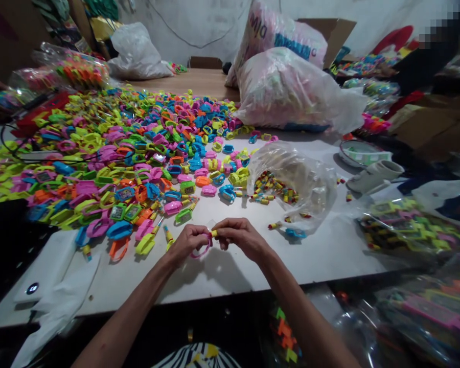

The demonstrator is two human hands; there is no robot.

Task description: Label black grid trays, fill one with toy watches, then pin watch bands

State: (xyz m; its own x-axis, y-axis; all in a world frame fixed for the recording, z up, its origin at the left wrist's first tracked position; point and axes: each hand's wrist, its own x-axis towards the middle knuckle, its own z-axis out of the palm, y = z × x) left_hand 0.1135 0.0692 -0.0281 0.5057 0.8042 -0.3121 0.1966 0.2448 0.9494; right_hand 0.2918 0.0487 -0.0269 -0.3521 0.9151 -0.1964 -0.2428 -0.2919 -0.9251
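Observation:
Low over the front of the white table, my left hand (pixel 187 240) pinches a pink toy watch (pixel 201 251), whose looped strap hangs below the fingers. Close beside it, my right hand (pixel 237 236) grips a small yellow-and-red piece (pixel 214 233) between thumb and fingertips, up against the watch. Whether the two parts are joined I cannot tell, as the fingers cover most of them. To the right lies an open clear plastic bag (pixel 314 179) with several similar yellow-and-red pieces (pixel 274 186) spilling from its mouth. A blue toy watch (pixel 295 233) rests by the bag.
A wide heap of bright toy watches (pixel 138 148) spreads over the left and middle of the table (pixel 230 278). Large filled plastic bags (pixel 287 92) stand at the back. At the right are a white cup-like roll (pixel 375 175), a bowl (pixel 360 152) and bagged watches (pixel 414 220).

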